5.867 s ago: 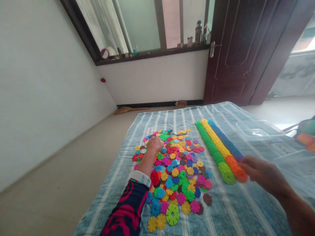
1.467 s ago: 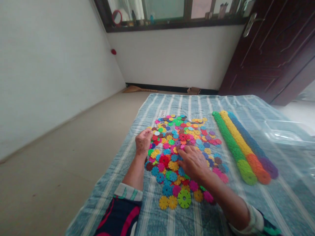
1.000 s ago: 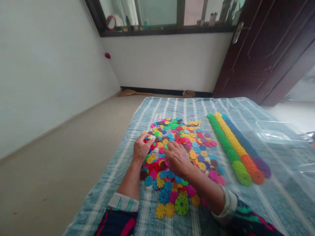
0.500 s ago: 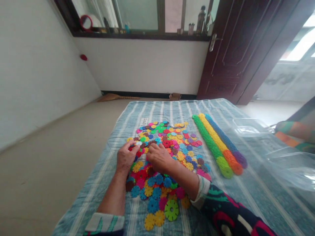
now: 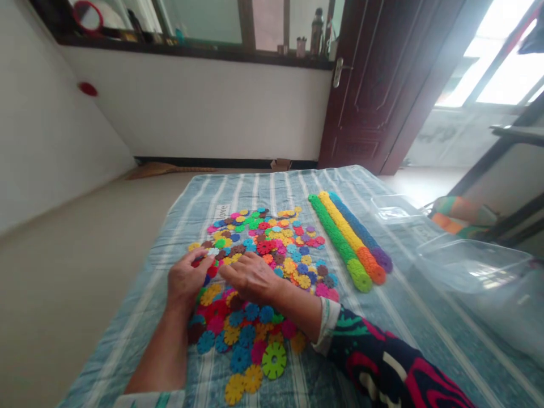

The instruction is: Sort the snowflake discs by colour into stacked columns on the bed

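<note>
Striped blue cloth (image 5: 395, 340), one; loose notched discs (image 5: 266, 314) upon it, mixed colours, spread centre-left. Left hand (image 5: 186, 279): at their left edge, fingers bent. Right hand (image 5: 254, 277): just beside it, over the discs, fingers bunched; whether either grip holds one, cannot tell. Disc rods (image 5: 342, 225), three, right of these. Clear boxes (image 5: 471, 266), two, farther right.

My left hand (image 5: 187, 280) lies at the left edge of a spread of multicoloured, flower-shaped plastic discs (image 5: 264, 247), left of the frame's centre. My right hand (image 5: 250, 277) curls over them just beside it; I cannot tell what either grips. Right of centre, three long rows of overlapping discs (image 5: 335, 229), green, yellow and blue, lie side by side on the blue-and-white striped cloth (image 5: 144, 317), and a clear plastic box (image 5: 476, 258) stands at the right.
</note>
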A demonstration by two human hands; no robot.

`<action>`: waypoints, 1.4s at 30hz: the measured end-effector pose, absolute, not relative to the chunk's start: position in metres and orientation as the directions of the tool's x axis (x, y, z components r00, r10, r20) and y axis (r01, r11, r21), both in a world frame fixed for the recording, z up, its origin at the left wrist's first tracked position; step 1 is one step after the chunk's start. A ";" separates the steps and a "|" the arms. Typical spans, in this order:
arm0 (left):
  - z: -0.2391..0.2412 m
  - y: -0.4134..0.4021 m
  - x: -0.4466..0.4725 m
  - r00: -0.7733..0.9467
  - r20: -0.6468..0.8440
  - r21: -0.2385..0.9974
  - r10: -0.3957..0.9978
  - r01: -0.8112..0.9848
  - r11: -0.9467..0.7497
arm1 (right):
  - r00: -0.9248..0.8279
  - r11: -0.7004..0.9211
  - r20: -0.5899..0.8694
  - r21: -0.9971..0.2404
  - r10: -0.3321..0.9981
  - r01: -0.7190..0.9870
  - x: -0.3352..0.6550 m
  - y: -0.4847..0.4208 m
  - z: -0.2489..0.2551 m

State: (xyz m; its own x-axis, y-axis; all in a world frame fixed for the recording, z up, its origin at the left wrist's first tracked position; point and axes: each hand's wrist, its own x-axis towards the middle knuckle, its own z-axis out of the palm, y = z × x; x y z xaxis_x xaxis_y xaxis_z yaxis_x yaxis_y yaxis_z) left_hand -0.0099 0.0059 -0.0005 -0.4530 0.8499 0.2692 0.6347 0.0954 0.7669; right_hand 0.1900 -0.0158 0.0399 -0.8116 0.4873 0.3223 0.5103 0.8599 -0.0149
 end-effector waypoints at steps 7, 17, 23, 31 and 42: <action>0.001 0.010 -0.010 -0.488 0.222 0.754 0.844 0.635 0.169 | -0.703 0.785 0.352 -0.245 0.619 0.569 0.238 -0.033 0.060; 0.002 0.010 -0.009 -0.491 0.235 0.735 0.838 0.654 0.177 | -0.183 0.290 0.261 -0.464 0.948 0.837 0.454 -0.079 0.080; 0.004 0.012 -0.007 -0.506 0.225 0.708 0.833 0.672 0.217 | -0.148 0.185 0.120 -0.404 0.982 0.896 0.498 -0.090 0.060; 0.009 0.008 -0.004 -0.477 0.257 0.707 0.841 0.686 0.173 | -0.180 0.218 0.139 -0.339 0.974 0.915 0.503 -0.083 0.040; 0.001 0.010 -0.008 -0.475 0.263 0.713 0.840 0.682 0.163 | 0.056 0.053 0.205 -0.488 0.977 0.871 0.497 -0.106 0.023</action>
